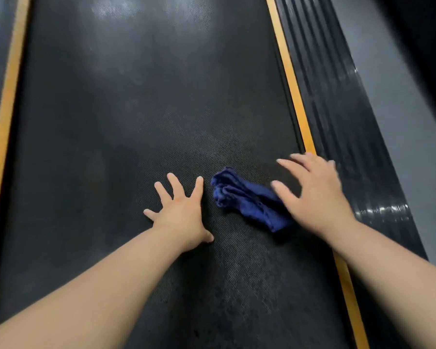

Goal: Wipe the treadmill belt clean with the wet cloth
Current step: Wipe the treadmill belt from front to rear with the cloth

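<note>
— Dark blue and crumpled, the cloth lies on the black textured treadmill belt, right of the belt's middle and near its right edge. This is the head view, looking down along the deck.

— And the hands?

— Both are bare and over the belt's near half. The left hand is planted palm-down on the belt, fingers straight and spread, gripping nothing. Its forefinger comes just beside the cloth's left end without touching it.

— The right one?

— The right hand is over the cloth's right end, fingers splayed and uncurled, hiding that end from the camera. It is blurred, and I cannot tell whether the palm presses on the cloth or hovers just above it.

— What frames the belt?

— A narrow orange strip runs along the right edge and a matching orange band along the left. Outside the right strip sits a black ribbed side rail, glossy with reflected light, and beyond it a grey floor. Pale glare falls on the belt's far end.
</note>
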